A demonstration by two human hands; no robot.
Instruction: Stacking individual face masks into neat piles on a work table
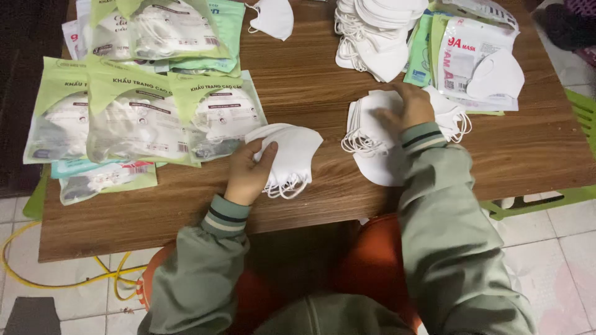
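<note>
I see the left hand (248, 172) pinching a small bundle of white masks (287, 158); the right hand (406, 107) presses flat on the mask stack (372, 133), right of it, on the wooden table (310, 80).

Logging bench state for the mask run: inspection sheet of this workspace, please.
Surface: wooden table, crowded.
Job's things: small mask stack in left hand; larger mask stack under right hand.
Clutter: green-topped packs at left; loose mask pile at top; more packs at right; single mask at top.
Grippers: left fingers closed on its stack; right hand presses flat, grip unclear.
Cables: yellow cable on floor, left.
Surroundings: tiled floor, green stool, orange seat.
</note>
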